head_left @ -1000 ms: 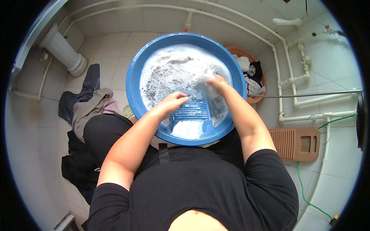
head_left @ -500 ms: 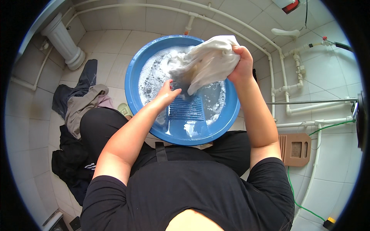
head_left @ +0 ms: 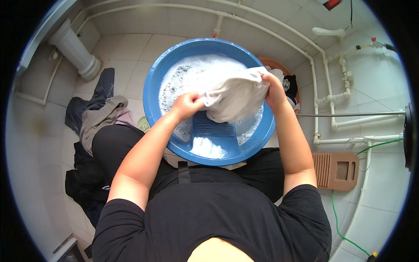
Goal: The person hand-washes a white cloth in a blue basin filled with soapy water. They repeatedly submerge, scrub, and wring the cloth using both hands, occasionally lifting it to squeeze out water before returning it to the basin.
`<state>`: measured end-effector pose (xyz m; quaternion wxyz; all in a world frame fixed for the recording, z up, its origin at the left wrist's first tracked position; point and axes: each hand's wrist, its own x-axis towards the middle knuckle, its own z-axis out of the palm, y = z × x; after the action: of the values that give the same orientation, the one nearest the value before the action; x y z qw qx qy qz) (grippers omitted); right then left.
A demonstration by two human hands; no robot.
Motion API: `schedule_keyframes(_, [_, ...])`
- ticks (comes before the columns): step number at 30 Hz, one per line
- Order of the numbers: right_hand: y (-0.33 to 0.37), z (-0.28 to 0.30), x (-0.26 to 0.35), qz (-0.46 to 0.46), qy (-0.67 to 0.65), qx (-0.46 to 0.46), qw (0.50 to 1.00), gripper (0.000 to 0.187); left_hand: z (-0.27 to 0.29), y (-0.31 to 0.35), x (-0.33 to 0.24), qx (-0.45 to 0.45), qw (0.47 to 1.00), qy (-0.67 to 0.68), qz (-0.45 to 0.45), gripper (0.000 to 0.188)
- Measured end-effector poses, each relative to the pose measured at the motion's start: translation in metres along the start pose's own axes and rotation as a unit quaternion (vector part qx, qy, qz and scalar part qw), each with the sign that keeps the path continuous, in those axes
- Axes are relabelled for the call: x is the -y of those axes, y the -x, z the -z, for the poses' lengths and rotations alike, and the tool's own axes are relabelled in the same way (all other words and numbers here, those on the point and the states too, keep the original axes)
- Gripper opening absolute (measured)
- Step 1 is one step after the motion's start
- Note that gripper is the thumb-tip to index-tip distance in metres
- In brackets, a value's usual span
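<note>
A wet white garment (head_left: 238, 96) is stretched between my hands over a round blue washtub (head_left: 152, 70); its exact kind cannot be made out. My left hand (head_left: 187, 105) is closed on the garment's left end. At the upper right edge, my right hand (head_left: 274, 91) pinches the cloth. Beneath, soapy water with white foam (head_left: 196, 72) fills the tub. The ridged washboard (head_left: 214, 129) built into the tub's near side shows below the garment, which covers its upper part.
An orange-brown basin (head_left: 265, 62) with clothes stands behind the tub at right. A brown washboard (head_left: 336, 170) lies by the right wall, near white pipes (head_left: 316, 109) and a green hose (head_left: 338, 227). Grey and beige clothes (head_left: 102, 113) and black clothes (head_left: 85, 179) lie at left.
My left hand, open before, has closed on the garment's left end. My right hand has come lower, and the cloth is now spread between both hands.
</note>
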<state>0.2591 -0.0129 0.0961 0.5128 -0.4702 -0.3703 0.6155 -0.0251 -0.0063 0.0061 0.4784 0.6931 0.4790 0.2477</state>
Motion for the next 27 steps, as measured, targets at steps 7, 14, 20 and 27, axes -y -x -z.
schedule_keyframes(7, [-0.019,0.05,-0.085,0.044,0.539,-0.186,0.82,0.047,0.009,-0.015,-0.003,-0.164,0.97,-0.172,0.049,0.041])
schedule_keyframes(14, [-0.028,0.008,-0.124,-0.073,0.712,0.015,0.698,0.092,-0.05,-0.05,-0.024,0.065,0.895,-0.44,-0.042,0.081])
schedule_keyframes(20, [-0.054,0.022,-0.122,-0.256,0.535,0.107,0.798,0.085,-0.03,-0.077,0.011,0.108,0.917,-0.385,0.003,0.096])
schedule_keyframes(27, [-0.081,0.015,-0.145,-0.084,0.653,0.064,0.75,0.054,-0.017,-0.086,0.058,0.048,0.953,-0.282,0.099,0.097])
